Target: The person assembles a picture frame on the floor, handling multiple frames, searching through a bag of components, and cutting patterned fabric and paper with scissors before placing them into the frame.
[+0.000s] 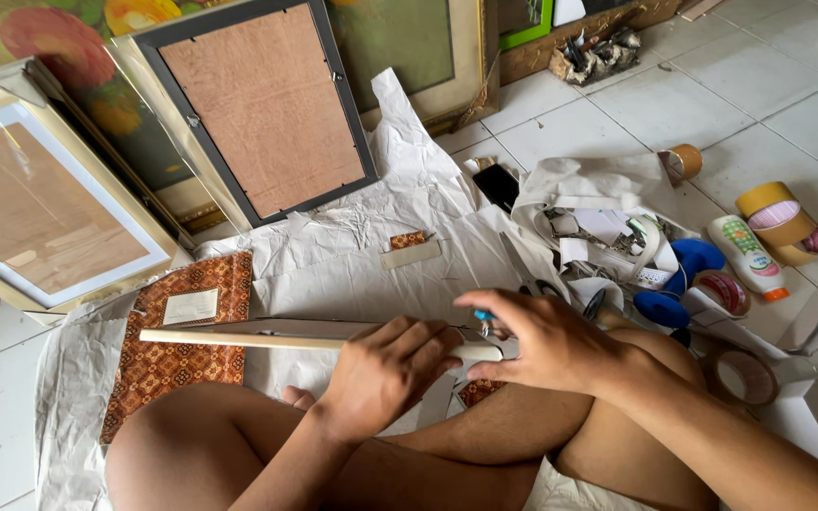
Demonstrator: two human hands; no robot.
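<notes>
The white tiled floor carries a wide sheet of crumpled white paper, and on that paper lie a brown patterned book and a small patterned strip. Picture frames stand on the floor at the far edge, leaning back. To the right, directly on the tiles, lie several rolls of tape, a white bottle on its side, and a heap of paper scraps.

Framing workshop floor, leaning picture frames, tape rolls
</notes>
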